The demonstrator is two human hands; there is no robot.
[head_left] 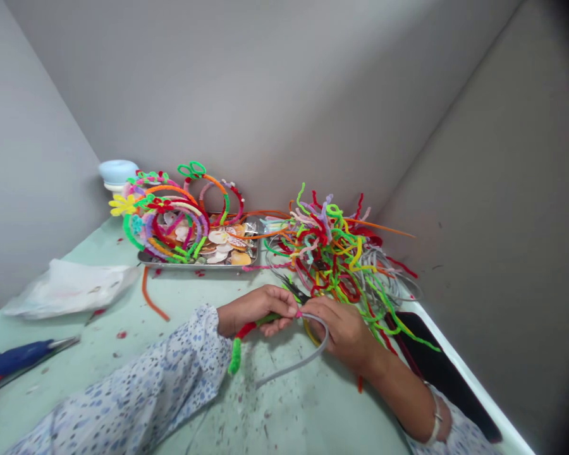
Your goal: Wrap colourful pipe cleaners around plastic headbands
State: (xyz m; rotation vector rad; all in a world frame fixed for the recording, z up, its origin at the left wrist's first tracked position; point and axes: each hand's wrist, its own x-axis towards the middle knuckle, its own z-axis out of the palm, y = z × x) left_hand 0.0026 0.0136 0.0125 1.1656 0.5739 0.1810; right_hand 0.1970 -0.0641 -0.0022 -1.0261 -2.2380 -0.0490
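Note:
Both hands meet over the table at a grey headband (296,365) partly wrapped in pipe cleaner. Its wrapped end (236,356) is fuzzy green with a red stretch; the grey end curves bare below my right hand. My left hand (260,309) is closed around the wrapped stretch, thumb and finger pinched together. My right hand (341,328) is closed at the same spot, fingertips against a small bit of pink pipe cleaner (298,313). A yellow strand (309,332) shows beneath the right fingers. Whether it is attached is hidden.
A tangled pipe cleaner heap (332,246) lies behind my right hand, with black scissors (294,289) by it. Finished headbands (171,221) rest on a metal tray (199,266) of shapes. A plastic bag (73,287), blue-handled tool (21,359), orange strand (150,297) and dark phone (448,373) lie around.

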